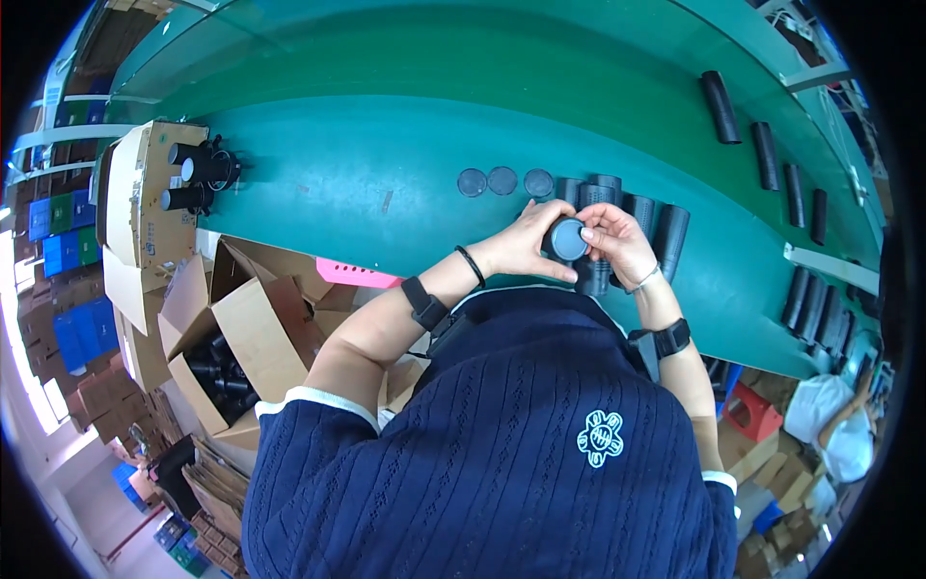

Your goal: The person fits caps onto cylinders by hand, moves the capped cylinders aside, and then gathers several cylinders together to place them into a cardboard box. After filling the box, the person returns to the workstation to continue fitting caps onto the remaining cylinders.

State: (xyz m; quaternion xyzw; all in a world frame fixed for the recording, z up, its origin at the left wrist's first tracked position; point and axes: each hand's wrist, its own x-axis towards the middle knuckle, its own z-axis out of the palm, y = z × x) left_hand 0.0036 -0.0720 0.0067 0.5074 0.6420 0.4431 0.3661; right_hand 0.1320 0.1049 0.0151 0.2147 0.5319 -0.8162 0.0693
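My left hand [521, 245] is wrapped round a short black cylinder whose round grey end cap [567, 241] faces up. The thumb and fingers of my right hand [625, 247] pinch the edge of this cap from the right. Whether the cap sits fully on the cylinder I cannot tell. Several black ribbed cylinders [671, 239] lie side by side just beyond and to the right of my hands, some partly covered by them. Left of these, three dark round discs [502, 180] lie flat in a row on the green bench [386, 154].
At the bench's left end, black cylinders with cords [207, 169] lie by a cardboard box [159, 193]. An open carton [227, 372] of black parts and a pink perforated tray [357, 274] are below the near edge. More black tubes [719, 108] lie along the far right.
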